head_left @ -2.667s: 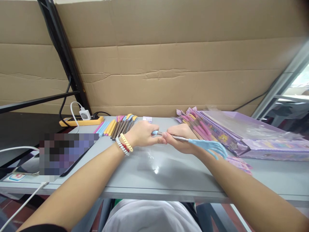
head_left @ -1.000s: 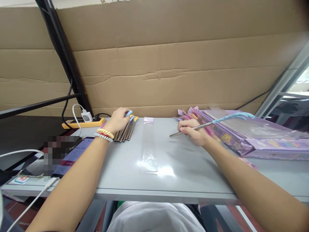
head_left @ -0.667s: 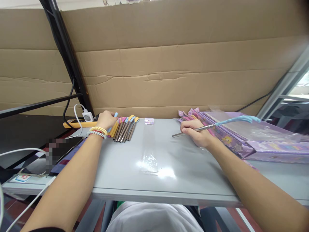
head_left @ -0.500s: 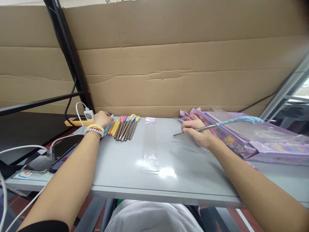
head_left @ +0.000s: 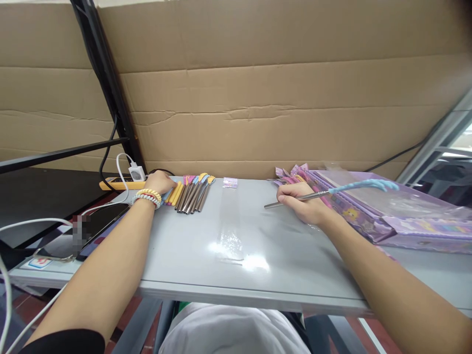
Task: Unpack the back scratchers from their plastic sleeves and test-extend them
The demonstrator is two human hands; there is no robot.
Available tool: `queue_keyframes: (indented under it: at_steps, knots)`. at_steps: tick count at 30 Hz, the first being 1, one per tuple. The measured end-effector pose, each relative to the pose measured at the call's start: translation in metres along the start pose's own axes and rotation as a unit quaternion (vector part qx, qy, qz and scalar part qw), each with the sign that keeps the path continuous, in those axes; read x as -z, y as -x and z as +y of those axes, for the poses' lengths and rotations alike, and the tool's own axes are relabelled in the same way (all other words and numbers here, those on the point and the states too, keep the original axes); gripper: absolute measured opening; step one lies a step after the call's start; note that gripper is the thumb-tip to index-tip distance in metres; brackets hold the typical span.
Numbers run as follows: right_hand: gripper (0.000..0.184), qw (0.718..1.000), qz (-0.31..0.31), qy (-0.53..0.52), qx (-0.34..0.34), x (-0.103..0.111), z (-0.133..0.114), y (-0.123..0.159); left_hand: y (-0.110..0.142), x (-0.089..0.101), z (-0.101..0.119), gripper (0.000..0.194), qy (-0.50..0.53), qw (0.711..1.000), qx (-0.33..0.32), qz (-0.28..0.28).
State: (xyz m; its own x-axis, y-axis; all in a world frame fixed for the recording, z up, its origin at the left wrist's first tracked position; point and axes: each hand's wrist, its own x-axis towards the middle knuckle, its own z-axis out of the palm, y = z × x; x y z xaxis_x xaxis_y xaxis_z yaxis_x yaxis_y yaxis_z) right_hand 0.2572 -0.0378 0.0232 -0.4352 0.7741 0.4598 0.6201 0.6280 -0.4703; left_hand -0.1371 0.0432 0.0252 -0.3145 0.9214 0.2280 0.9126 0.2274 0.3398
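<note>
Grey desk (head_left: 228, 265) against cardboard: left hand (head_left: 159, 183) had carried the blue grip sleeve (head_left: 166, 195) to the sleeve row and rested there, right hand (head_left: 302, 202) clamped on the now bare-ended back scratcher (head_left: 332, 191).

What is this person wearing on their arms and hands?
Both hands are bare, with no gloves. The left hand has stacked bracelets at the wrist: yellow, red and white coiled bands. A black sleeve edge shows near the elbow. The right hand and forearm wear nothing.
</note>
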Motion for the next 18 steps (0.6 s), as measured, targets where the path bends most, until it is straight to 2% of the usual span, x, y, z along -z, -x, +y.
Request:
queue_keyframes:
  at_steps: [5, 9, 11, 13, 15, 18]
  knots:
    - [0.026, 1.000, 0.000, 0.010, -0.010, -0.001, -0.003, 0.001, 0.001, 0.009, 0.001, 0.030, -0.034, 0.999, 0.012, -0.036]
    - [0.029, 1.000, 0.002, 0.019, -0.013, -0.001, -0.003, 0.000, 0.006, 0.030, -0.002, 0.028, -0.079, 0.994, 0.031, -0.066]
    - [0.030, 1.000, 0.001, 0.022, -0.016, -0.001, -0.004, 0.000, 0.010, 0.040, -0.002, 0.028, -0.101, 0.989, 0.023, -0.107]
    - [0.031, 1.000, 0.001, 0.025, -0.018, -0.001, -0.004, 0.000, 0.014, 0.047, -0.003, 0.039, -0.140, 0.977, 0.006, -0.158]
    - [0.033, 0.999, 0.002, 0.027, -0.019, -0.002, -0.005, 0.000, 0.018, 0.050, -0.003, 0.059, -0.182, 0.963, -0.021, -0.197]
    - [0.035, 0.999, 0.002, 0.030, -0.021, -0.002, -0.006, 0.001, 0.020, 0.047, -0.004, 0.077, -0.196, 0.962, -0.069, -0.176]
